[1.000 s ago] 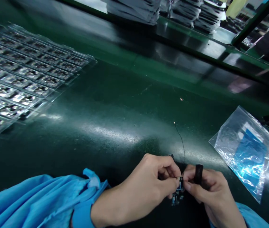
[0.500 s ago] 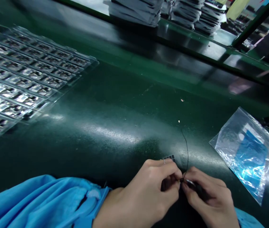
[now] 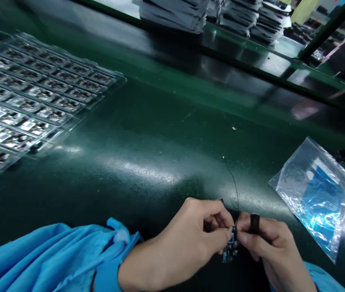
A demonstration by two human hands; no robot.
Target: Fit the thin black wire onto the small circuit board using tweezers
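Note:
My left hand [image 3: 193, 239] is closed, its thumb and forefinger pinching a small circuit board [image 3: 230, 245] by its side. Tiny parts show on the board's face; the fingers cover the rest. Close against the board's upper right corner, my right hand [image 3: 269, 239] is closed in a pinch at the base of a thin black wire [image 3: 234, 184]. From there the wire curves up and away over the table to a small light-coloured tip [image 3: 223, 157]. A dark band [image 3: 254, 224] circles a finger of my right hand. The exact contact between wire and board is hidden by fingertips.
Clear plastic trays [image 3: 41, 87] with rows of circuit boards lie at the left on the green table [image 3: 160, 134]. A clear bag [image 3: 321, 194] with blue content lies at the right. Stacks of grey sheets [image 3: 175, 14] stand on a shelf behind.
The board has come into view below my left fingers, with its face showing. My right hand has turned, revealing the dark finger band. The wire's far tip has swung slightly left.

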